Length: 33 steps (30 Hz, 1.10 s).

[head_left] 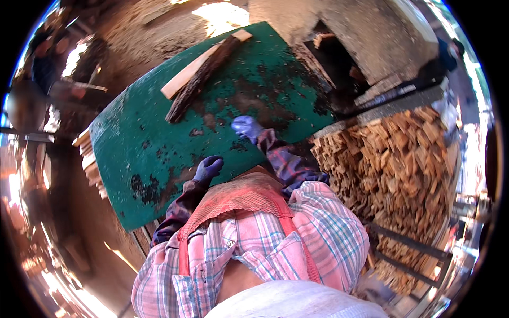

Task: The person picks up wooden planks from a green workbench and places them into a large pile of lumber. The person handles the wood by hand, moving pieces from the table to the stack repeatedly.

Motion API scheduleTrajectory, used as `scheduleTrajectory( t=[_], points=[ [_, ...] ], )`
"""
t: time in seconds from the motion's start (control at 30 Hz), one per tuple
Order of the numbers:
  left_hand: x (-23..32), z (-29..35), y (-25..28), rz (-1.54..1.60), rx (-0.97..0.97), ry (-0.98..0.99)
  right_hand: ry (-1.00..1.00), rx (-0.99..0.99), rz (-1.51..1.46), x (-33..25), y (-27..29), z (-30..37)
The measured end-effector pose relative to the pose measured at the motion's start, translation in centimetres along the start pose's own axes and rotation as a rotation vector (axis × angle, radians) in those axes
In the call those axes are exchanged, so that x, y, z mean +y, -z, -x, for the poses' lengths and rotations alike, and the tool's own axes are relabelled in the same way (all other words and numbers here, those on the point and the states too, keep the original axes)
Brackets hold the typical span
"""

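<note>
My right hand (246,128), in a purple-blue glove, is over the middle of a worn green tabletop (124,153). Its fingers look loosely bent and apart, with nothing between them. Closer to my body, my left hand (209,167) is near the table's front edge in a darker-looking glove; its fingers are partly turned from view, and no object shows in it. Beyond both hands, a bark-covered wood strip (202,79) lies slantwise on the table. A pale sawn board (188,74) lies alongside it. Neither hand touches the wood.
At right rises a large stack of split wood pieces (395,148), with a dark metal frame (411,244) by its near end. A dark opening (339,63) with wood scraps lies past the table's far right corner. More boards (87,153) show at the table's left edge.
</note>
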<state>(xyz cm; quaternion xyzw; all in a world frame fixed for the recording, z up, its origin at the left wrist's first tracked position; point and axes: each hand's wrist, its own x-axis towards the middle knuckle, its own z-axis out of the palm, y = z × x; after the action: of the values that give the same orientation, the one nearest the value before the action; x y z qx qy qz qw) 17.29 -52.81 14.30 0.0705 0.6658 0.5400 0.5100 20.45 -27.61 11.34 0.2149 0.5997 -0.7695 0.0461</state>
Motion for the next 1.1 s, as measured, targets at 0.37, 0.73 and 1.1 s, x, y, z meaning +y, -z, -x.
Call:
scheduleTrajectory(
  t=[0.37,0.73,1.1],
  points=[
    [9.4,-14.2,-5.8,-0.205,-0.264,-0.013,0.229,1.207,-0.186,3.2,16.7,9.1],
    [26.2,-38.0,-23.8,-0.630,-0.068,-0.378,0.330,1.151,1.205,0.2,19.7,7.8],
    [31.4,-48.9,-28.2,-0.687,0.006,-0.491,0.297,1.092,1.099,0.0,20.6,7.5]
  ],
)
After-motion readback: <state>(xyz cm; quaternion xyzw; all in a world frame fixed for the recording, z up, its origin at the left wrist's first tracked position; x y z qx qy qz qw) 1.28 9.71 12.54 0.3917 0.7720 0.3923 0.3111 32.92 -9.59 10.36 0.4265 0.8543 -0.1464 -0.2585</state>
